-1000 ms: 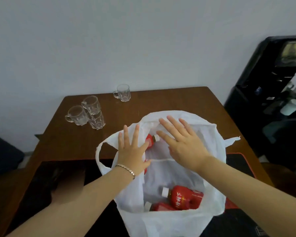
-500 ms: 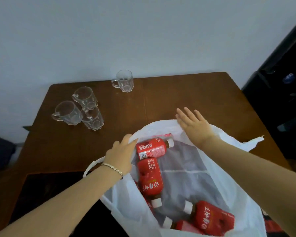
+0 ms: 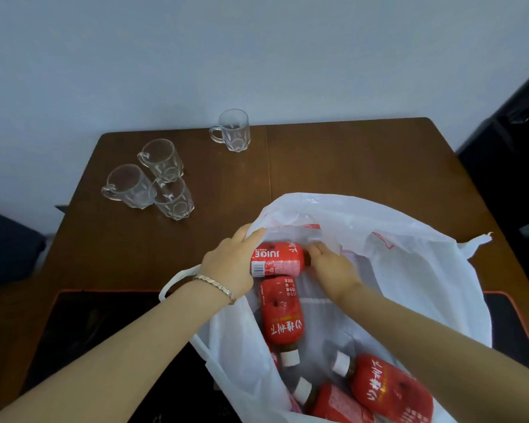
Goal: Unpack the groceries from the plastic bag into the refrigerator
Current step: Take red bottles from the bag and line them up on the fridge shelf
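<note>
A white plastic bag (image 3: 403, 257) lies open on the brown table (image 3: 348, 166). Inside it are several red juice bottles with white caps. The top juice bottle (image 3: 277, 262) lies sideways near the bag's far rim. My left hand (image 3: 229, 267) pinches the bag's left rim and rests against that bottle's base. My right hand (image 3: 333, 267) is inside the bag with its fingers closed around the same bottle's cap end. A second bottle (image 3: 283, 312) lies just below, and two more (image 3: 388, 389) lie at the bag's near end. No refrigerator can be made out.
Several empty glass mugs stand on the table's far left, one (image 3: 234, 131) apart near the wall, the others clustered (image 3: 162, 184). A black mat (image 3: 104, 325) with an orange edge covers the near table. A dark appliance (image 3: 507, 166) stands at the right.
My right hand has dropped from the bag's far rim into the bag and closed on the top bottle's cap end. My left hand stays at the left rim. The view has tilted down.
</note>
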`<state>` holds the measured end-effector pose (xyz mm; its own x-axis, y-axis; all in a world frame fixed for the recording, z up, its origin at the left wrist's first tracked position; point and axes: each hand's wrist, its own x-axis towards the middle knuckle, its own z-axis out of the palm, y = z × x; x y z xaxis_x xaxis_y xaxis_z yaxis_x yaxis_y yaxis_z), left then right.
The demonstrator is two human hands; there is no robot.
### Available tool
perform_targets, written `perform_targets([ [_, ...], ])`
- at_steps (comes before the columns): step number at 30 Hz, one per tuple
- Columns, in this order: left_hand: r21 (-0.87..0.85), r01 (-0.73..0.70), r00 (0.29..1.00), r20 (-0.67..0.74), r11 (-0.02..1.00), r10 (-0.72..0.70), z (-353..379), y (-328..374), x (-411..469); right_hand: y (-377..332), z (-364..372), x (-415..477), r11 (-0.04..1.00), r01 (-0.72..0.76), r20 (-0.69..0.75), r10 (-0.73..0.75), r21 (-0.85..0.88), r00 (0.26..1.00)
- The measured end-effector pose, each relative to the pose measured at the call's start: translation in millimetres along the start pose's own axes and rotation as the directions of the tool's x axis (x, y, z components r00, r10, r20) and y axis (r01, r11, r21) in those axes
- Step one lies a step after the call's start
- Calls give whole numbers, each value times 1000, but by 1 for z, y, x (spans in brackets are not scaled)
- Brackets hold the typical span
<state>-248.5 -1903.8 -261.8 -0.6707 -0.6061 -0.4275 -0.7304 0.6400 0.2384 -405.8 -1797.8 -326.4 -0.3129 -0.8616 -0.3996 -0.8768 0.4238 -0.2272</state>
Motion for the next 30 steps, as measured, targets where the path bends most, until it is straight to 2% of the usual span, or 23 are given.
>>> perform_targets([
  [3, 12, -3, 1000, -5, 1000, 3, 4, 2, -4, 3, 5, -12, 980, -33, 29, 28, 196, 999],
  [6, 51, -4, 1000, 19, 999, 3, 5, 5, -10, 10, 8, -42, 939, -39, -33, 54, 342, 998],
  [9, 93, 7, 1000, 8, 996, -8, 4, 11, -18, 23, -1, -83, 891, -106, -150, 189, 441, 970],
  [11, 163, -17, 997, -75, 986, 30, 8, 15, -26, 36, -9, -109, 872, -171, -197, 288, 459, 937],
  [12, 211, -68, 981, -161, 975, 104, 12, 18, -31, 41, -12, -120, 865, -211, -185, 324, 455, 928],
  [13, 267, -152, 936, -271, 952, 225, 18, 20, -36, 47, -13, -129, 866, -244, -160, 341, 436, 926],
  [14, 319, -258, 855, -365, 912, 370, 26, 23, -38, 51, -12, -136, 874, -264, -134, 343, 408, 930],
  [15, 356, -387, 779, -367, 850, 508, 35, 27, -41, 54, -9, -142, 879, -276, -114, 343, 388, 932],
  [16, 399, -507, 721, -290, 764, 629, 44, 34, -45, 56, -7, -147, 878, -286, -103, 348, 385, 932],
  [17, 392, -616, 694, -138, 683, 706, 53, 39, -48, 56, -6, -151, 872, -292, -100, 357, 394, 929],
  [18, 337, -689, 690, 30, 642, 724, 60, 44, -49, 55, -5, -154, 865, -297, -102, 365, 404, 925],
  [20, 305, -694, 715, 395, 652, 577, 75, 52, -47, 53, -4, -157, 861, -308, -107, 379, 405, 919],
  [21, 365, -694, 710, 488, 620, 507, 79, 54, -43, 52, -2, -157, 860, -312, -109, 384, 403, 917],
  [23, 474, -732, 679, 568, 489, 466, 82, 58, -35, 50, 0, -159, 843, -320, -102, 399, 432, 911],
  [26, 508, -747, 665, 567, 430, 485, 83, 61, -28, 51, 4, -162, 810, -297, -102, 398, 505, 912],
  [28, 515, -720, 694, 534, 466, 483, 81, 62, -28, 53, 4, -163, 798, -284, -97, 390, 532, 915],
  [30, 502, -650, 759, 462, 571, 458, 78, 60, -28, 55, 5, -163, 789, -267, -94, 378, 553, 921],
])
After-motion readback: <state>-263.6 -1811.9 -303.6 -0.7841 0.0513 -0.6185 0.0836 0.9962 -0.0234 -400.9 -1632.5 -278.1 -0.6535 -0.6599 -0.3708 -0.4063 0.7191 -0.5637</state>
